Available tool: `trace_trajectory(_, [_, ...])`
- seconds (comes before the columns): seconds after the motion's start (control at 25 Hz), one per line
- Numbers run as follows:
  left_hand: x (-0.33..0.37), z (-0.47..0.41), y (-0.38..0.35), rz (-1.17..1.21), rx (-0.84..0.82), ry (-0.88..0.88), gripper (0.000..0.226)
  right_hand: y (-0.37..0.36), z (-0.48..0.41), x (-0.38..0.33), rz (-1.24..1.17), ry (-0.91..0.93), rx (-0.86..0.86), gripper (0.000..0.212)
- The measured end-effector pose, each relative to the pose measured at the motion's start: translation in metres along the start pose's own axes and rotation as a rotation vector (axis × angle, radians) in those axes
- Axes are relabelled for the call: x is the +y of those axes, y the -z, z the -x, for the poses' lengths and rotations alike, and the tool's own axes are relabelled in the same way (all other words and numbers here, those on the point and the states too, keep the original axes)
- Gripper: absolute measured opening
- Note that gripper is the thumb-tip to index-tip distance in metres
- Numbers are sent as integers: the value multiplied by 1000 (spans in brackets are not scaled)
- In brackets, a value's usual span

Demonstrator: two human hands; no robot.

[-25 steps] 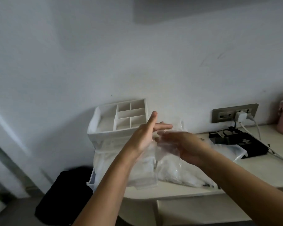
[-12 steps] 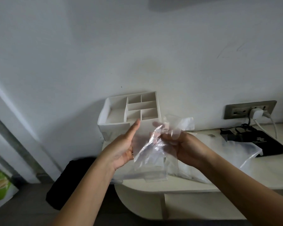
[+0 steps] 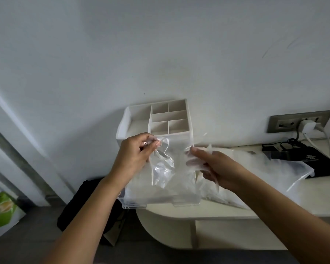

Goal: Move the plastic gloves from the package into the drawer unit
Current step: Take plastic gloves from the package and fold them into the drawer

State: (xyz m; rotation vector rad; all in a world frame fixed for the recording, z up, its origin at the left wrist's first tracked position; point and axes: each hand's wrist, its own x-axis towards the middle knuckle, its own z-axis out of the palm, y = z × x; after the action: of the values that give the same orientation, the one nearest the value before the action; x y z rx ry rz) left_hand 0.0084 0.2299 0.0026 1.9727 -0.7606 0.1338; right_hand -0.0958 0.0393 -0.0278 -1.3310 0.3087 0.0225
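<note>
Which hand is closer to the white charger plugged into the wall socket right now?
Right. The right hand sits below and left of the white charger; the left hand is farther left, in front of the drawer unit, both holding the clear plastic glove.

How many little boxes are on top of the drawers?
6 in the drawer unit: one long box on the left, two small boxes at the back, one wide box in the middle, two small boxes at the front.
</note>
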Motion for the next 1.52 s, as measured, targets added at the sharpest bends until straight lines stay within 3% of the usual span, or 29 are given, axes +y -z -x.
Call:
trace_trajectory(0.08, [-16, -5, 3, -30, 76, 70, 8, -5, -3, -4, 166, 91, 130, 21])
trace_trajectory(0.16, [-37, -8, 5, -115, 111, 144, 13, -3, -11, -5, 359, 130, 242, 14])
trace_trajectory(0.28, [-57, -5, 2, -251, 61, 177, 25, 0, -22, 1, 548, 177, 312, 15])
trace_trajectory(0.4, [-66, -2, -2, -516, 12, 147, 21, 4, -27, 9, 742, 192, 384, 19])
trace_trajectory(0.52, [-67, 1, -2, -639, -3, 132, 23, 5, -21, 4, 992, 195, 529, 20])
trace_trajectory(0.56, [-67, 1, -1, -651, -11, 131, 25, 2, -16, 1, 1082, 238, 609, 18])
trace_trajectory(0.64, [-70, 2, -1, -689, -42, 135, 28, -15, -2, -3, 1128, 503, 675, 12])
trace_trajectory(0.68, [-71, 3, -1, -717, -60, 148, 30, -28, 6, -4, 1095, 671, 581, 12])
trace_trajectory(0.76, [-73, 5, -1, -736, -66, 168, 35, -59, 16, -2, 1064, 837, 195, 20])
trace_trajectory(0.84, [-75, 5, 1, -687, -34, 151, 38, -84, 7, 8, 1118, 787, -116, 34])
trace_trajectory(0.88, [-75, 5, 2, -667, -30, 161, 37, -92, -6, 13, 1152, 743, -172, 42])
trace_trajectory(1.04, [-75, 6, 3, -722, -73, 178, 26, -94, -54, 31, 1309, 405, -212, 48])
trace_trajectory(1.2, [-78, 5, 3, -815, -61, 119, 26, -82, -66, 38, 1372, 352, -183, 48])
trace_trajectory(1.32, [-71, 6, 1, -867, -31, 135, 26, -77, -69, 45, 1468, 248, -206, 59])
trace_trajectory(1.52, [-41, 16, -1, -805, 165, 20, 17, -80, -70, 54, 1523, 178, -209, 69])
